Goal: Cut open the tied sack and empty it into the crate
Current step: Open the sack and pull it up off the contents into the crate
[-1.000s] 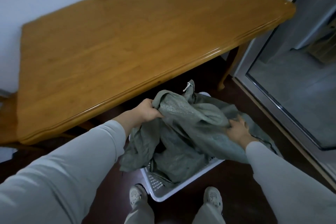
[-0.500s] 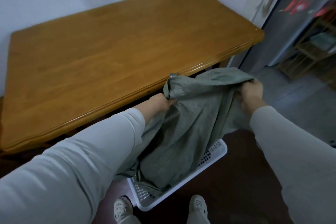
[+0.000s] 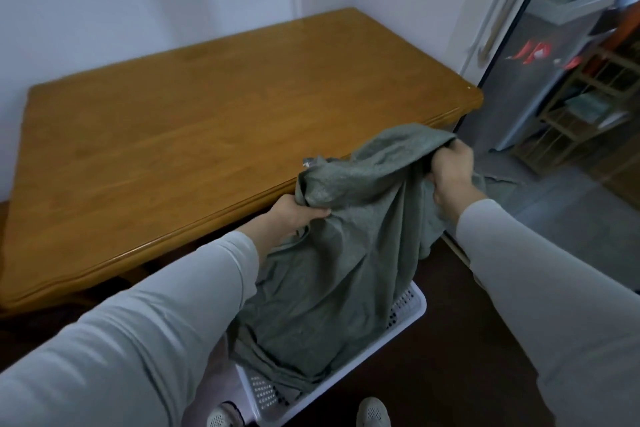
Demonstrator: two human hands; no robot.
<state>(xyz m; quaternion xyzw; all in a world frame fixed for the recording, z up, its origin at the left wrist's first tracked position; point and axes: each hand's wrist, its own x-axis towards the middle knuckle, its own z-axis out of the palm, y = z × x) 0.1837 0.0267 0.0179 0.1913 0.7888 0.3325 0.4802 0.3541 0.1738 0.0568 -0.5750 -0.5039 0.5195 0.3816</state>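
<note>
Both hands hold up a grey-green woven sack [image 3: 349, 253] above a white perforated plastic crate [image 3: 412, 314] that stands on the dark floor [image 3: 450, 374], just in front of the near edge of a wooden table [image 3: 194, 135]. The left hand [image 3: 294, 213] is closed tight on a bunched corner of the sack, close to the near edge of the table; a small piece of pale string [image 3: 306, 165] shows at the top of this bunch. The right hand [image 3: 450, 177] is also closed in a fist on the other upper corner, a little higher and beyond the right end of the table. Between the two hands the cloth sags, and the long body of the sack hangs down limp, with its lower end lying inside the crate. Both arms wear light grey sleeves [image 3: 138, 340]. Two pale shoes [image 3: 373, 413] are seen at the near side of the crate. What is inside the crate under the cloth cannot be told.
</note>
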